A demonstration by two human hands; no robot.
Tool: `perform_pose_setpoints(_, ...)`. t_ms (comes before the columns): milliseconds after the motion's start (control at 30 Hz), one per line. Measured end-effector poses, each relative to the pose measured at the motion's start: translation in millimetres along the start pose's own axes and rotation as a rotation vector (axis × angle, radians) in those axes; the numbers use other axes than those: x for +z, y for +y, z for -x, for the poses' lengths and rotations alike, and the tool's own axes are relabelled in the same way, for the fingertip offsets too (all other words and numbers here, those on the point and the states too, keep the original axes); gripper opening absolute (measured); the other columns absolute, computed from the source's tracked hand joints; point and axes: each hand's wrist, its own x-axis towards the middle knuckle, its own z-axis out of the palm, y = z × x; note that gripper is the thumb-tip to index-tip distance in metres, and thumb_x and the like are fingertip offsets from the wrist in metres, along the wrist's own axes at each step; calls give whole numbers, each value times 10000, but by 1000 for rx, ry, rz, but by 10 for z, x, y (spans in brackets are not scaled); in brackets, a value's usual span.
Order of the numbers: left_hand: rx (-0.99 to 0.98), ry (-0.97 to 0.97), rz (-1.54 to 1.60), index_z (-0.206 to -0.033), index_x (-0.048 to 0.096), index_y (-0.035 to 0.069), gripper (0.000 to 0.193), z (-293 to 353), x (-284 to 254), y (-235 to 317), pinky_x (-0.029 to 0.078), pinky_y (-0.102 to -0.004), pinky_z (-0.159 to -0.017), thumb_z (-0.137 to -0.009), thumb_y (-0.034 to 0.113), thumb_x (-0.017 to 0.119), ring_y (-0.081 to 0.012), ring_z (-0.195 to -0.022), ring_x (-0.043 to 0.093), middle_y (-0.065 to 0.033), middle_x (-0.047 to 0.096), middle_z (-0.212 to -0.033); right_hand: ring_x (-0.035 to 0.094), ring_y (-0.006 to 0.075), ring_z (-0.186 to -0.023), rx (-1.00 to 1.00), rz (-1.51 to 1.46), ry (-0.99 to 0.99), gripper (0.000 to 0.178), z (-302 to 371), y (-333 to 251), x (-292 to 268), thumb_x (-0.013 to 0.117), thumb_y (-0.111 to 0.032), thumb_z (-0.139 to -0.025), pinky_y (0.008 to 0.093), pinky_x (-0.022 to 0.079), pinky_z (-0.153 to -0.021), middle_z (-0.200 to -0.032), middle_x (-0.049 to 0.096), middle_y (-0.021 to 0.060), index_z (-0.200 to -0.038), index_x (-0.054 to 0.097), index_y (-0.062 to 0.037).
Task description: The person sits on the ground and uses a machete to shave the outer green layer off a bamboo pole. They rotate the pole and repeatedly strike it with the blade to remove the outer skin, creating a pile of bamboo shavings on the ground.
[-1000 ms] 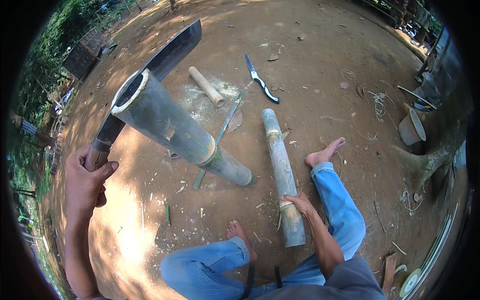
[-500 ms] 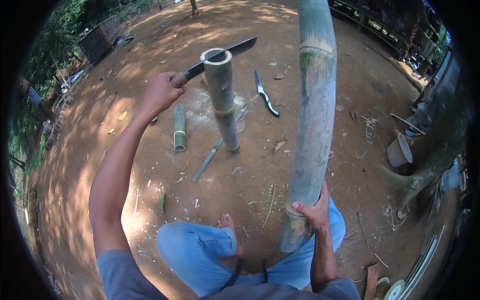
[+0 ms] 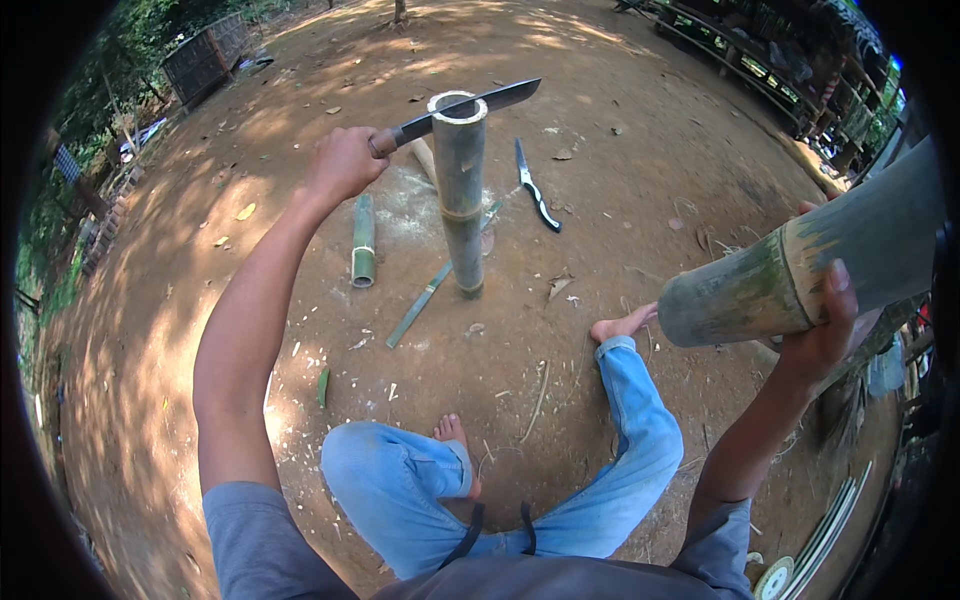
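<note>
My left hand is closed round the wooden handle of a machete. Its dark blade lies across the open top of an upright bamboo section that stands on the ground in front of me. On the right, my right hand grips a thick bamboo pole near its joint. The pole is raised and slants up toward the right rim, where its far end leaves the picture. Its lower end hangs above the ground by my right foot. My thumb shows on the near side, while most of the other fingers are hidden.
A folding saw lies beyond the upright section. Left of that section are a short green bamboo tube and a flat bamboo strip. Thin bamboo strips and a round disc lie at lower right.
The thick pole has swung from upright between my legs out to the right, tilting over, with my right hand on it. My right leg now shows extended. The machete remains across the upright section.
</note>
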Motion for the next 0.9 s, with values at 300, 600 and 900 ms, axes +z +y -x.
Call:
perform_pose_setpoints(300,39,27,7,-891,720,78,192,-107,91,-31,540,-494,-773,-777,232,713,-405,-835,677,-203,708,-851,663,354,-1040,-25,-91,-131,667,-756,-216,99,656,-322,-817,428,566,-927,-1175,596,249,-1307,463,87)
perform_pose_setpoints(600,-16,-9,-300,-962,745,106,209,59,-204,9,562,-489,-764,-790,212,692,-372,-852,709,-183,724,-867,526,286,-1259,962,79,-837,1002,1689,868,-83,833,-210,-626,410,389,-1090,-1331,542,193,-1473,350,20)
perform_pose_setpoints(900,8,10,-317,-951,752,152,197,212,-251,66,563,-475,-736,-787,248,701,-369,-828,704,-168,715,-853,547,292,-1231,876,-160,-638,1075,1529,476,-42,881,-240,-562,398,413,-1051,-1310,559,181,-1463,371,50)
